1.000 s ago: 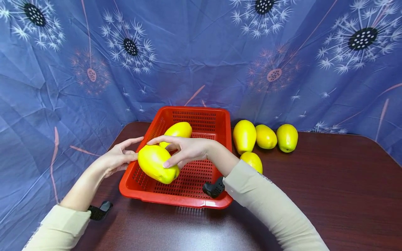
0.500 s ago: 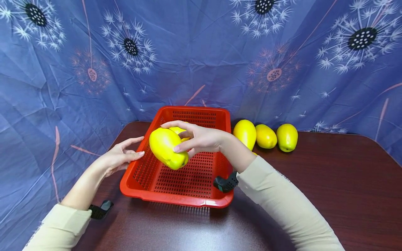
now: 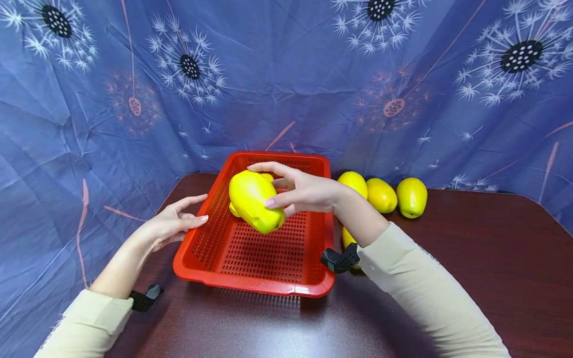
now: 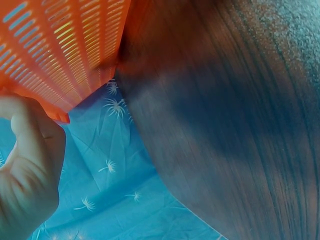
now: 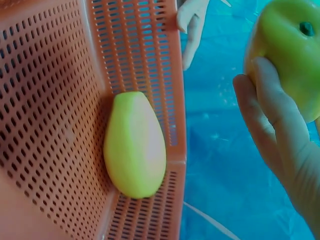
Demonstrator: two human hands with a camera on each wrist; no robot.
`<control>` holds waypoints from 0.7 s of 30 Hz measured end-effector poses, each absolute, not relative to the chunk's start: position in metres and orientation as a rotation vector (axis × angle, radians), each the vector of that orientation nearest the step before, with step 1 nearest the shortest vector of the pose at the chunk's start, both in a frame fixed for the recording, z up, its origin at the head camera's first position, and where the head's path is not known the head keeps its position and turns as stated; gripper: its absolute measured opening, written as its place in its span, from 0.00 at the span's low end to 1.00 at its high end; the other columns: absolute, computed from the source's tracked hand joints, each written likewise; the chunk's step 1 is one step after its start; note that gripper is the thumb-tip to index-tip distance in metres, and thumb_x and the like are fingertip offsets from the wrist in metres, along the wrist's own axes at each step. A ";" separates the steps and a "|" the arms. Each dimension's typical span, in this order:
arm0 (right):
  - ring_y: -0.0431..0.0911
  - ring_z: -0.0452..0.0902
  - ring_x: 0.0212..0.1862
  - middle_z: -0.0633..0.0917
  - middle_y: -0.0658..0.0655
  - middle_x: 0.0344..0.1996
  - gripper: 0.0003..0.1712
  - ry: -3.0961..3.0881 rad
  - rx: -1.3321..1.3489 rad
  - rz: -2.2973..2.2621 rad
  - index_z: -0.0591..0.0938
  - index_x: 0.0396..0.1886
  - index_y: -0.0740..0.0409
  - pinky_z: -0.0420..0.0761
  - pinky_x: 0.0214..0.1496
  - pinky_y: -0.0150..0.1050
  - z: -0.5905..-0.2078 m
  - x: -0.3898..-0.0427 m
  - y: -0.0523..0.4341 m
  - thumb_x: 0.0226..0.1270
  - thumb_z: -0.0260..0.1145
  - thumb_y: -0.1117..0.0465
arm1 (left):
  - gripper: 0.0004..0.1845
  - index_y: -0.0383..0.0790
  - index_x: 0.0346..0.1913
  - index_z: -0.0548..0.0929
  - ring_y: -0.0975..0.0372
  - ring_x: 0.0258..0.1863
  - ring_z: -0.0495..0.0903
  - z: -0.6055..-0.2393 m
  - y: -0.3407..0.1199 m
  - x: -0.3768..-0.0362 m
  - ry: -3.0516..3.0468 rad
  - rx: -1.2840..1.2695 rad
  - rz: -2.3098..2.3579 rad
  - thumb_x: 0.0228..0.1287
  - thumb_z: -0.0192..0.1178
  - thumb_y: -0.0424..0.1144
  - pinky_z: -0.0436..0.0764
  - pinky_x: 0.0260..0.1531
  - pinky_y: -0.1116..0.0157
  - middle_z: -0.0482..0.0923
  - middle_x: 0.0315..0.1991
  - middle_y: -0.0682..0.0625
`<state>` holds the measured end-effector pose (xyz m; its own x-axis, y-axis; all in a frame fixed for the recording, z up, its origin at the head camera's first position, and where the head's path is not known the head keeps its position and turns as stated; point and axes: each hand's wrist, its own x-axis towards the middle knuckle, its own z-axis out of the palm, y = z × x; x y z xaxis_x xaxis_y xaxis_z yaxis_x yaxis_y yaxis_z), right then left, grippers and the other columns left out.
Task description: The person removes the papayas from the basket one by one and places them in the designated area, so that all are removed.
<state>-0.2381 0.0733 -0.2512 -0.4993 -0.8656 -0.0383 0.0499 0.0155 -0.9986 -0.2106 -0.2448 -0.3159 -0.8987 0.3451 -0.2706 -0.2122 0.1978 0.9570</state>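
Note:
In the head view my right hand (image 3: 309, 191) holds a yellow papaya (image 3: 252, 201), fingers and thumb around its right side, above a red plastic basket (image 3: 255, 286). The papaya's end in the right wrist view has a small dark green dimple. Another yellow papaya (image 5: 135, 145) lies inside the basket against its side wall; in the head view the held one mostly covers it. My left hand (image 3: 167, 226) grips the basket's left rim, thumb on top and the other fingers outside. The left wrist view shows this hand (image 4: 32, 160) beside the slotted wall.
Right of the basket on the dark brown table (image 3: 470, 248) lie more yellow fruits, among them one (image 3: 381, 196) in the back row and one (image 3: 412, 197) with a greenish tint. The right forearm partly hides others. A blue patterned cloth (image 3: 277, 89) hangs behind the table.
My right hand has lifted the papaya and carried it rightward and farther back over the basket. My left hand has stayed at the left rim.

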 end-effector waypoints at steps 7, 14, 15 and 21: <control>0.56 0.71 0.53 0.63 0.62 0.62 0.45 1.601 -0.791 -1.631 0.57 0.70 0.42 0.78 0.49 0.52 -0.242 -0.234 0.098 0.56 0.71 0.57 | 0.40 0.41 0.74 0.46 0.60 0.32 0.83 -0.315 -0.245 -0.211 2.047 0.125 1.754 0.64 0.58 0.34 0.83 0.36 0.58 0.80 0.30 0.48; 0.55 0.75 0.51 0.61 0.63 0.63 0.44 1.639 -0.760 -1.669 0.55 0.71 0.43 0.79 0.48 0.52 -0.239 -0.230 0.118 0.59 0.68 0.60 | 0.40 0.41 0.74 0.46 0.60 0.32 0.83 -0.315 -0.245 -0.211 2.041 0.129 1.762 0.64 0.58 0.33 0.83 0.36 0.58 0.80 0.30 0.48; 0.55 0.75 0.51 0.60 0.63 0.63 0.44 1.641 -0.757 -1.673 0.55 0.71 0.43 0.79 0.48 0.52 -0.238 -0.229 0.120 0.60 0.67 0.61 | 0.40 0.41 0.74 0.46 0.60 0.32 0.83 -0.315 -0.245 -0.211 2.041 0.127 1.762 0.64 0.58 0.33 0.83 0.36 0.58 0.80 0.30 0.48; 0.56 0.74 0.52 0.58 0.62 0.64 0.42 1.681 -0.708 -1.693 0.54 0.71 0.42 0.78 0.49 0.53 -0.236 -0.225 0.133 0.63 0.63 0.66 | 0.41 0.41 0.74 0.46 0.60 0.32 0.82 -0.315 -0.245 -0.211 2.047 0.129 1.756 0.64 0.58 0.34 0.82 0.36 0.58 0.80 0.30 0.48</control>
